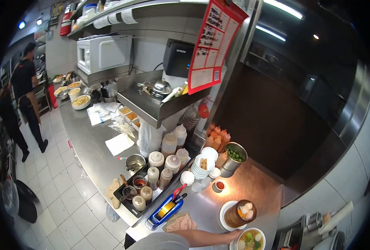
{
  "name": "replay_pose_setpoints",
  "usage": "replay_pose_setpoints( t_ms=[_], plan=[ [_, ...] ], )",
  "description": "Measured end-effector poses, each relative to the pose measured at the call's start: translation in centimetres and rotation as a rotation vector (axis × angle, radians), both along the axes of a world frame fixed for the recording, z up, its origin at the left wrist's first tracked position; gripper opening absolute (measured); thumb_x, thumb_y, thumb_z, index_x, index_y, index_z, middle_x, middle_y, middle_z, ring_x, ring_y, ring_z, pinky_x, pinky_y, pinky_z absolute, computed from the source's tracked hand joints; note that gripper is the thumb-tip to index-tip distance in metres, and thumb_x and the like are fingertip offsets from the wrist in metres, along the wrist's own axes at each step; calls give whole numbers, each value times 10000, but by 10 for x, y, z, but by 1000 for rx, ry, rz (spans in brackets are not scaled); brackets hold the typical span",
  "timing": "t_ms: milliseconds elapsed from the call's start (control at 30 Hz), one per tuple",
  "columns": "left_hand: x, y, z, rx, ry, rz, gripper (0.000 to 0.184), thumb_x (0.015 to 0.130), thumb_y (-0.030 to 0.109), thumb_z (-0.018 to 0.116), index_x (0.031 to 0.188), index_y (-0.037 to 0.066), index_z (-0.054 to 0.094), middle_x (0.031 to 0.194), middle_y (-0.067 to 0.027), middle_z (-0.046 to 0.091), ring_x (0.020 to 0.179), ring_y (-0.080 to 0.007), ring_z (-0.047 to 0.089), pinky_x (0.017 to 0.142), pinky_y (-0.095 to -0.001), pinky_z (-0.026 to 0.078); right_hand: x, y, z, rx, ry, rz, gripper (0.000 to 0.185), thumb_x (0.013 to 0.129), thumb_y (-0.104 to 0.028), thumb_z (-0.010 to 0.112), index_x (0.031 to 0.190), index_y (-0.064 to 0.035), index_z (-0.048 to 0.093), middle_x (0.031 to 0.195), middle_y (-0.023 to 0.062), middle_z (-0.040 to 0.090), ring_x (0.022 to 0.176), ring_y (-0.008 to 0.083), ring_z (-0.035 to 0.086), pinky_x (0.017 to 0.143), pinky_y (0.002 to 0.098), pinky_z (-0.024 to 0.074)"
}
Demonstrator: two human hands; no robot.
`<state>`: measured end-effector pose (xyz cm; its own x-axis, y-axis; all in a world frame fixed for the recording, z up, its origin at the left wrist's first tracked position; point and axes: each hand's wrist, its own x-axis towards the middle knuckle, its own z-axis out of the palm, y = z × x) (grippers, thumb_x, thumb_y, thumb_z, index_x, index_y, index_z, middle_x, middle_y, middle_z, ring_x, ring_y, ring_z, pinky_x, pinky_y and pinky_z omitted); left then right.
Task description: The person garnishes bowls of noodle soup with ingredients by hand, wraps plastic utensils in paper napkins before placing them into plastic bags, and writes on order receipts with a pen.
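One hand, apparently my right hand (234,236), reaches in from the bottom edge and touches the left rim of a white soup bowl (251,240) with greens and pale round pieces in it. Its fingers are partly hidden at the rim, so their grip is unclear. Just above the hand, a brown round container (237,216) holding pale and orange pieces rests on a white plate (225,212). A small cup of red sauce (220,186) stands farther back. My other hand is out of the frame.
A blue tape dispenser (165,211) and a tan cloth (180,223) lie left of the forearm. Squeeze bottles (156,159), stacked white bowls (200,168) and a metal pot of limes (235,156) stand behind. A metal shelf (141,104) overhangs the counter. Two people stand far left.
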<state>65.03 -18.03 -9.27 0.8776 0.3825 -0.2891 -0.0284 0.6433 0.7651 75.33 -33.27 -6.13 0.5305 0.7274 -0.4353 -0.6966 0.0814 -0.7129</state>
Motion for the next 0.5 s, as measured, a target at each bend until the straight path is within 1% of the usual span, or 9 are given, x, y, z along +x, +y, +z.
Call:
replay_pose_setpoints(
  t_ms=[100,200,267,333,400,433,500],
  plan=[
    [6,-6,0,71,3,46,455,958,348,333,1174,19,561,1159,-107,601,1058,-194,573,915,-345,442,0,12,4,-83,-89,0,334,881,-181,513,1147,22,530,1151,192,553,1071,337,522,947,474,404],
    [-2,-4,18,47,-12,-38,461,947,377,370,1208,33,535,1178,-110,593,1078,-209,566,911,-354,444,-2,20,8,-206,-228,-11,328,882,-187,521,1133,23,536,1131,192,558,1056,338,523,939,471,403],
    [-18,-7,33,47,-19,-126,473,940,396,395,1230,43,517,1191,-113,588,1092,-219,562,909,-360,445,-5,23,11,-325,-366,-30,325,882,-192,527,1124,25,540,1118,192,562,1045,338,524,934,470,403],
    [-49,-15,53,46,-39,-265,490,933,415,421,1253,52,500,1203,-115,582,1105,-230,557,907,-365,446,-10,22,14,-479,-571,-62,322,883,-196,533,1115,26,544,1105,192,565,1035,339,524,929,468,403],
    [-92,-24,77,56,-61,-414,513,925,434,446,1275,61,482,1216,-117,577,1119,-240,552,904,-371,448,-19,21,20,-650,-848,-127,319,883,-201,539,1106,27,548,1092,192,569,1025,339,525,923,466,403],
    [-116,-27,88,69,-72,-476,525,922,444,458,1286,66,473,1222,-119,574,1125,-245,550,903,-374,448,-26,18,24,-732,-993,-175,318,883,-203,542,1102,28,550,1086,192,571,1019,340,525,920,465,403],
    [-172,-29,107,97,-110,-601,554,915,463,484,1309,75,456,1235,-121,568,1139,-255,545,901,-380,450,-45,11,38,-813,-1302,-336,315,884,-208,547,1092,29,553,1073,192,574,1009,340,526,915,463,402]
  ],
)
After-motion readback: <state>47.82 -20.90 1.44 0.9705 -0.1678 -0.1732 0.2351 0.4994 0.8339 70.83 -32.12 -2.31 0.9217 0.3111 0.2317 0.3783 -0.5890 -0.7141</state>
